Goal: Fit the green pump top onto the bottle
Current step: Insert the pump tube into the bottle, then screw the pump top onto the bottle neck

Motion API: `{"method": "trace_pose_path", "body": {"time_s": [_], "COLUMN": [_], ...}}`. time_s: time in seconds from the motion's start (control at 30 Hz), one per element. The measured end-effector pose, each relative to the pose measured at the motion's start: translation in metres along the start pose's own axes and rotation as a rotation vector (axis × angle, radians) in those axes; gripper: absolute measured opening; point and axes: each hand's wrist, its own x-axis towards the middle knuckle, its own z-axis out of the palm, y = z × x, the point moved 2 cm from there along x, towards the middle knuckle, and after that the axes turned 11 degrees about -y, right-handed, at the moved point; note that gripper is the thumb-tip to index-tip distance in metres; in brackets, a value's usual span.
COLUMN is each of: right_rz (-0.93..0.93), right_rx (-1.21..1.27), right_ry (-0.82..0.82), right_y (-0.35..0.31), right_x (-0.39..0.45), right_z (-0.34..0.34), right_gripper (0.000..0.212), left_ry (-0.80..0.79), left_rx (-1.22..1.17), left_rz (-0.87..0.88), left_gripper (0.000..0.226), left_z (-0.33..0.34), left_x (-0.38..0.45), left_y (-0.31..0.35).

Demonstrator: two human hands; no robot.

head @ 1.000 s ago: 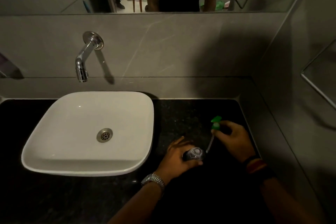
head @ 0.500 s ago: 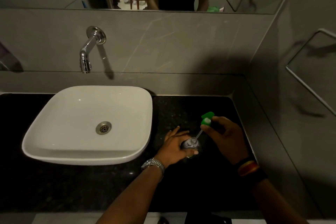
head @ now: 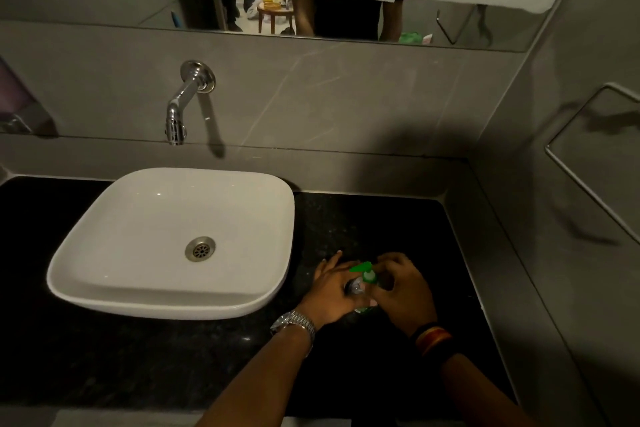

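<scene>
A small clear bottle point(head: 355, 288) stands on the black counter point(head: 346, 218) right of the basin. My left hand point(head: 332, 291) wraps around it from the left, hiding most of its body. The green pump top point(head: 365, 272) sits low over the bottle's mouth, its nozzle pointing left and away. My right hand point(head: 403, 291) is closed on the pump top from the right. The dip tube is not visible. Whether the collar is seated on the neck is hidden by my fingers.
A white square basin point(head: 104, 253) takes up the counter's left half, under a chrome wall tap point(head: 180, 107). A grey side wall with a metal rail point(head: 588, 191) closes the right. A mirror strip point(head: 450, 31) runs along the back wall.
My right hand has brought the pump top down and left onto the bottle's mouth, and its tube is now out of sight. My left hand stays on the bottle.
</scene>
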Motion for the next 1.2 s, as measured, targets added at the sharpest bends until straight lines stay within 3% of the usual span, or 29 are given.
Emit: {"method": "trace_pose_path", "body": {"time_s": [0.37, 0.63, 0.9, 1.07, 1.2], "right_rz": [0.107, -0.051, -0.087, -0.174, -0.27], "right_rx": [-0.126, 0.028, 0.222, 0.076, -0.06], "right_ry": [0.161, 0.062, 0.025, 0.033, -0.018], "right_y": [0.002, 0.017, 0.022, 0.025, 0.026], "right_x": [0.005, 0.002, -0.003, -0.004, -0.005], "right_z": [0.009, 0.01, 0.015, 0.017, 0.012], "right_gripper": [0.046, 0.025, 0.02, 0.023, 0.033], "left_ry": [0.042, 0.015, 0.008, 0.008, 0.001], "left_rx": [0.142, 0.134, 0.146, 0.137, 0.139], "left_rz": [-0.032, -0.021, -0.03, -0.045, -0.038], "left_gripper": [0.055, 0.064, 0.081, 0.067, 0.07], "left_z": [-0.002, -0.003, -0.001, -0.001, -0.001], "left_x": [0.001, 0.001, 0.001, 0.002, 0.002], "left_y": [0.006, 0.004, 0.003, 0.002, 0.002]}}
